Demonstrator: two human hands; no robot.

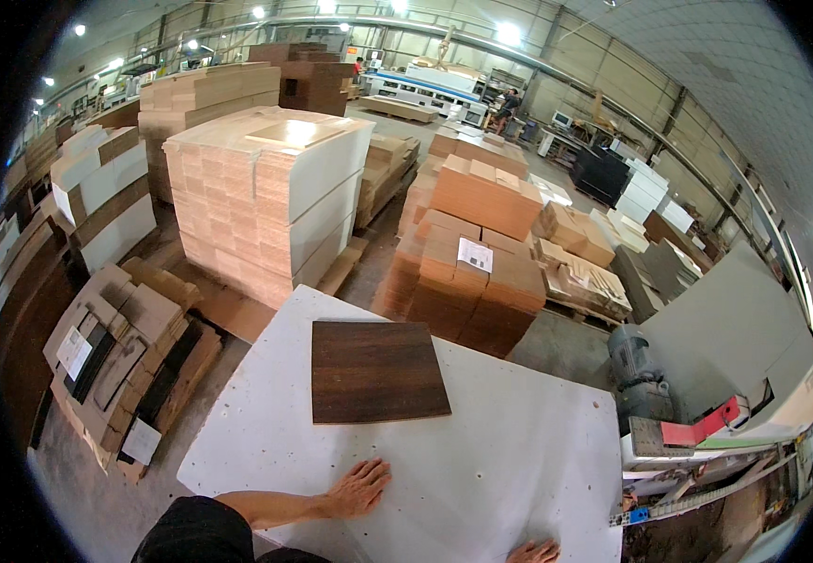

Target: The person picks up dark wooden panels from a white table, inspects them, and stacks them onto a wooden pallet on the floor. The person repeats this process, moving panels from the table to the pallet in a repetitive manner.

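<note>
A dark brown wood-grain panel (pixel 378 373) lies flat on a white tabletop (pixel 505 432), toward its far side. My left hand (pixel 359 488) rests palm down on the white surface, a short way nearer to me than the panel and not touching it. Its fingers are stretched out and nothing is in them. At the lower edge, my right hand (pixel 534 552) also lies on the tabletop with its fingers extended. Only the fingers of that hand show; the rest is cut off by the picture's edge.
Beyond the table stand a tall stack of pale boards (pixel 228 202) and brown board stacks (pixel 467 281). Grey-brown panels (pixel 115 347) are piled at the left. A machine with a grey motor (pixel 631 361) and a red bracket (pixel 706 424) adjoins the right side. A person (pixel 507 111) is far off.
</note>
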